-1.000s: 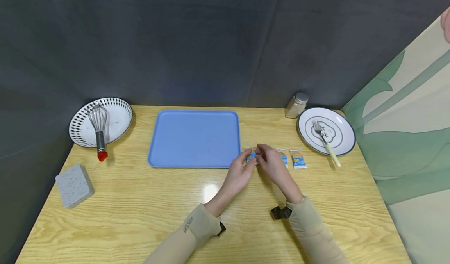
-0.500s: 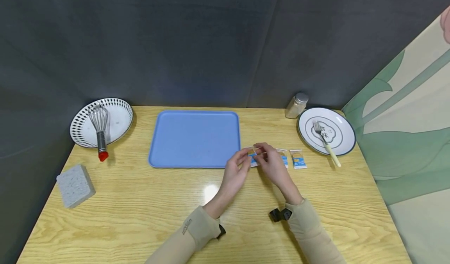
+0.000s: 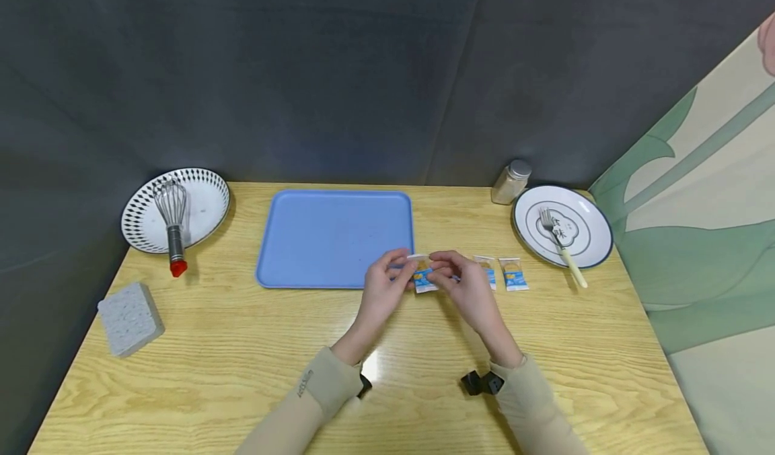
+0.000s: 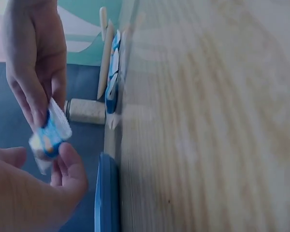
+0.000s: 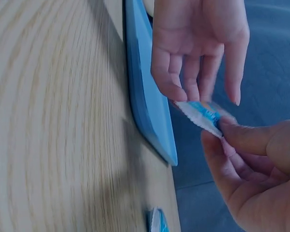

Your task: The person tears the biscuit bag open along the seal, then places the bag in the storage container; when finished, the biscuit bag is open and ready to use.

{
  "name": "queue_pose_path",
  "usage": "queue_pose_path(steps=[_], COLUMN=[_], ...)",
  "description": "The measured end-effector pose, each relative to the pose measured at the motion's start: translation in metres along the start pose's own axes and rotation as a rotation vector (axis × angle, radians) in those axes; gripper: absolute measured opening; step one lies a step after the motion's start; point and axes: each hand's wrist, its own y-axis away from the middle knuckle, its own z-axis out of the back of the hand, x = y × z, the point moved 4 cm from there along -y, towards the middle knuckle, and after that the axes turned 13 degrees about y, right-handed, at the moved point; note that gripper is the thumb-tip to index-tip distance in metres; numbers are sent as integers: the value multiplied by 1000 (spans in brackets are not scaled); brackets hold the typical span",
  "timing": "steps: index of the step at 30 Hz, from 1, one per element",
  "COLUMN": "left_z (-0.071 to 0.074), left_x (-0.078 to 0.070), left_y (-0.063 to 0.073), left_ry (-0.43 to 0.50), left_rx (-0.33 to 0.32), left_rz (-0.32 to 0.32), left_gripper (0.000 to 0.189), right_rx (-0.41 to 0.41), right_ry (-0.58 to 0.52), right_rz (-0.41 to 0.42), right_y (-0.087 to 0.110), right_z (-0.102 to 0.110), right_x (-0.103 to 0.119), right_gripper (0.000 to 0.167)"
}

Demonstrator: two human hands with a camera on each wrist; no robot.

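Packet of blue, white and clear wrapping is up off the bench, between the person's two hands, just beside the right front corner of the blue tray. The right hand has the firm grip, pinching one end between thumb and fingers. The left hand has a wide grip: its thumb and index finger stand apart on either side of the other end, and the thumb seems to touch an edge.

To the right of the right hand lie a second packet, partly hidden, and a third packet, a little apart. Farther right, a fork lies across a dark-rimmed plate, with a silver-lidded jar beside it. At the far left, a whisk rests on a patterned plate; nearer the person sits a grey speckled block.
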Motion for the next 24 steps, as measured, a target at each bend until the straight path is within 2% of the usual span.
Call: queue_pose_path(steps=[8, 15, 19, 22, 24], left_z=[9, 12, 16, 20, 21], left_x=[-3, -5, -6, -8, -10], left_y=[-5, -4, -3, -1, -1], left_ry=[45, 83, 80, 55, 13], left_rx=[69, 66, 73, 98, 138], left_rz=[75, 54, 52, 57, 61], left_gripper=[22, 14, 13, 14, 15], right_rx=[0, 1, 33, 47, 35], right_ry=[-39, -76, -115, -130, -129], right_rz=[31, -5, -4, -1, -6], right_y=[6, 9, 8, 7, 6], right_z=[-7, -12, -15, -17, -17], right_x=[12, 15, 16, 16, 16], right_gripper=[22, 13, 8, 8, 9])
